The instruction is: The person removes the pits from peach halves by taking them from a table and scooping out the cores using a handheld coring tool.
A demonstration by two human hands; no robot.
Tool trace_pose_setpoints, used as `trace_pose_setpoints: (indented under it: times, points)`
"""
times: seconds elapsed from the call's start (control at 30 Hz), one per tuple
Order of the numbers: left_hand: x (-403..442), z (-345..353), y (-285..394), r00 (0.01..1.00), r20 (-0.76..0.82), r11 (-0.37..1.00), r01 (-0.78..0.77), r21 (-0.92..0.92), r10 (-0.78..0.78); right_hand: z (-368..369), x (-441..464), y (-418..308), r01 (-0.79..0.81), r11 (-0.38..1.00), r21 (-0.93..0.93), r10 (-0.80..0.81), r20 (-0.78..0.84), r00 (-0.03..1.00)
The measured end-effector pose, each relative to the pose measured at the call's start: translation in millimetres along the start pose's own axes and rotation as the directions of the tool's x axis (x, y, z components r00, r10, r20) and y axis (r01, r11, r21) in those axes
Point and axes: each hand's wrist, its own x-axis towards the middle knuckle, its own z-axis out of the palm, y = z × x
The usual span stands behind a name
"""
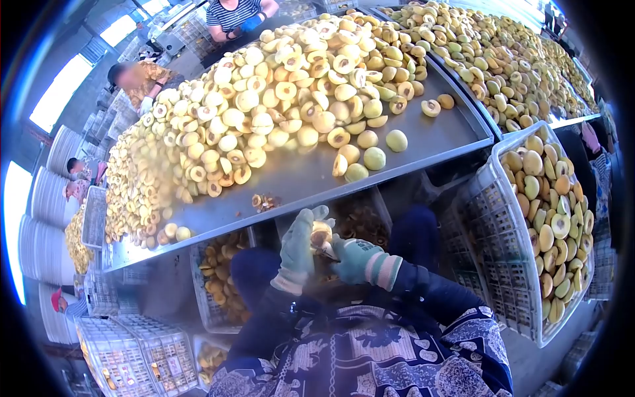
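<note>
Both my hands wear pale green gloves and meet just in front of the table's near edge. My left hand (297, 249) is closed round a halved fruit (321, 237), whose pale cut side shows. On its right, my right hand (364, 260) has its fingers pressed together beside the fruit, round a small tool that is mostly hidden. The metal table (304, 188) beyond bears a large heap of yellow-green fruit (245, 99), many halved and some with dark pits. A small pile of brown pits (264, 202) lies near the edge.
At the right stands a crate (486, 218) full of fruit. A crate of fruit (225, 278) and dark scraps (362, 226) are below the table edge. More crates (135, 351) stand at the lower left. Several people work beyond the table, one in a striped shirt (231, 16).
</note>
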Motion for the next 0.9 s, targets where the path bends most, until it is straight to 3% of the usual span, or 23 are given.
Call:
trace_pose_setpoints:
  times: [0.13, 0.27, 0.37, 0.4, 0.47, 0.5, 0.53, 0.57, 0.6, 0.63, 0.7, 0.73, 0.77, 0.8, 0.83, 0.87, 0.9]
  points:
    - [6, -7, -7, 0.998, -0.052, 1.0, -0.021, 0.02, 0.022, -4, 1, -7, -0.009, 0.988, -0.157, 0.008, -0.003, 1.0]
    - [11, -13, -9, 0.987, -0.153, 0.999, -0.036, 0.012, 0.037, 2, 7, -4, -0.028, 0.996, -0.089, 0.02, -0.082, 0.996]
    - [16, -38, 13, 0.965, -0.221, 0.99, -0.134, 0.044, 0.14, 7, 8, 11, 0.024, 0.993, -0.112, -0.041, -0.148, 0.988]
    - [13, -50, 25, 0.958, -0.249, 0.989, -0.147, 0.009, 0.145, 6, 10, 12, 0.023, 0.997, -0.076, -0.033, -0.132, 0.991]
    - [11, -81, 47, 0.858, -0.357, 0.92, -0.283, 0.27, 0.369, 4, 12, 14, 0.016, 1.0, 0.005, -0.015, -0.101, 0.995]
    - [12, -109, 56, 0.85, -0.375, 0.911, -0.252, 0.326, 0.369, 6, 15, 22, 0.057, 0.998, 0.038, -0.052, -0.135, 0.989]
    - [12, -142, 62, 0.842, -0.391, 0.899, -0.22, 0.379, 0.371, 7, 20, 28, -0.048, 0.945, 0.322, 0.067, -0.049, 0.997]
    - [8, -180, 71, 0.82, -0.367, 0.711, -0.068, 0.7, 0.439, 8, 26, 34, -0.165, 0.806, 0.569, 0.152, 0.07, 0.986]
    - [4, -193, 82, 0.809, -0.32, 0.41, 0.108, 0.906, 0.493, 11, 33, 41, -0.287, 0.59, 0.754, 0.196, 0.211, 0.957]
    - [6, -197, 82, 0.799, -0.254, 0.219, 0.157, 0.963, 0.545, 16, 43, 53, -0.331, 0.273, 0.903, 0.134, 0.305, 0.943]
    - [5, -178, 93, 0.789, -0.098, -0.176, 0.254, 0.951, 0.606, 32, 60, 66, -0.355, 0.201, 0.913, 0.118, 0.337, 0.934]
    - [18, -160, 95, 0.869, 0.027, -0.205, 0.087, 0.975, 0.494, 34, 62, 63, -0.369, 0.163, 0.915, 0.109, 0.355, 0.928]
    - [36, -147, 85, 0.876, 0.136, -0.152, -0.073, 0.986, 0.462, 36, 62, 57, -0.342, 0.252, 0.905, 0.142, 0.315, 0.938]
    - [54, -134, 74, 0.872, 0.244, -0.087, -0.228, 0.97, 0.424, 35, 59, 54, -0.334, 0.201, 0.921, 0.124, 0.315, 0.941]
    - [76, -126, 52, 0.814, 0.317, 0.029, -0.378, 0.925, 0.486, 34, 57, 53, -0.324, 0.15, 0.934, 0.111, 0.31, 0.944]
    - [86, -90, 50, 0.845, 0.361, 0.122, -0.438, 0.891, 0.394, 29, 54, 53, -0.311, 0.097, 0.945, 0.101, 0.302, 0.948]
    - [97, -52, 40, 0.953, 0.085, 0.415, -0.206, 0.886, 0.291, 21, 47, 51, -0.309, 0.082, 0.948, 0.103, 0.3, 0.948]
